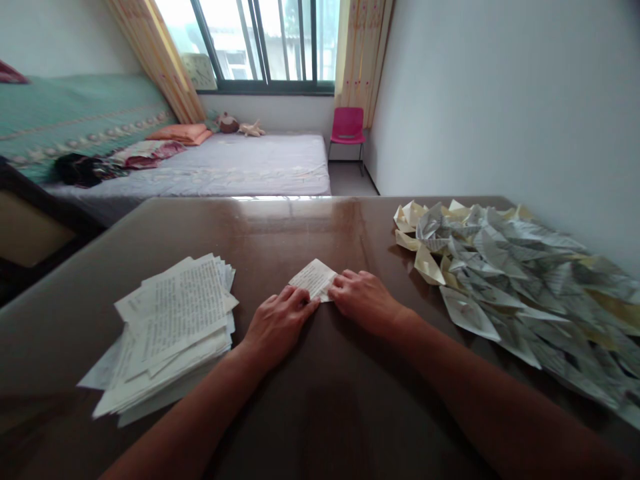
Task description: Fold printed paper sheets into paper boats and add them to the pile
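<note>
A small folded sheet of printed paper [315, 277] lies on the brown table, turned so that it looks like a diamond. My left hand [280, 320] grips its lower left edge, thumb and fingers closed on it. At the right corner, my right hand [361, 299] pinches the same paper, its fingers curled. Left of my hands sits an untidy stack of printed sheets [185, 313]. A large heap of folded paper boats [500, 267] covers the table's right side, some white with print and some yellowish.
The glossy brown table [280, 227] reaches toward a bed [260, 160] with pillows and clothes on it. A pink chair [348, 125] stands in the far corner by the window. A white wall [480, 100] runs along the right, and a dark chair back [35, 227] is at the left.
</note>
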A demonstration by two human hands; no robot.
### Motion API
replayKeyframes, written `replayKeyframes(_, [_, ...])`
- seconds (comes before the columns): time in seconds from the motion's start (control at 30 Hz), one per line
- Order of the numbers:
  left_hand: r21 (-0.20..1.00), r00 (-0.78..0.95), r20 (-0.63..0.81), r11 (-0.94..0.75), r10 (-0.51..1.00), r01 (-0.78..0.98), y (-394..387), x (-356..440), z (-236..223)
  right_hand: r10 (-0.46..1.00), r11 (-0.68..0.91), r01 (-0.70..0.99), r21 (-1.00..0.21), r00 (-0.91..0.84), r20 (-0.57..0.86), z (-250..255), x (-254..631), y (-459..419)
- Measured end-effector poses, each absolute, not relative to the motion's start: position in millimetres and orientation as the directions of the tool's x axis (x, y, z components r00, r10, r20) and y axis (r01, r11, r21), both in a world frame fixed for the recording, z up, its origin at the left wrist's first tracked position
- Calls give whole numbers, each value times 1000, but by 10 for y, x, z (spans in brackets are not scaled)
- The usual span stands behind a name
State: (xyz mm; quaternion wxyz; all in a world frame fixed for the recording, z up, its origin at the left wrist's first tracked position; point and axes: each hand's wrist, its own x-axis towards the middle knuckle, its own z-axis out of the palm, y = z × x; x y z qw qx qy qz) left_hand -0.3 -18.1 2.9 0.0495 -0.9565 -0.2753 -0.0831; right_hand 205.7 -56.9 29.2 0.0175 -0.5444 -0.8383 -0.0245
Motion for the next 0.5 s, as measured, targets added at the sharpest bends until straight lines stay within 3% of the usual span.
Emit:
replayKeyframes(0.2, [-23, 812, 297, -846, 503, 533, -106, -46, -1, 925, 356, 935, 9, -353, 141, 167, 2134, -490])
replayKeyframes(0.33, [-39, 805, 340, -848, 486, 529, -79, -56, 0, 932, 330, 919, -214, -281, 230, 21, 2329, -364])
replayKeyframes(0.5, [-90, 829, 367, -871, 422, 483, -97, -65, 49, 886, 441, 739, -509, -268, 379, -148, 2470, -258])
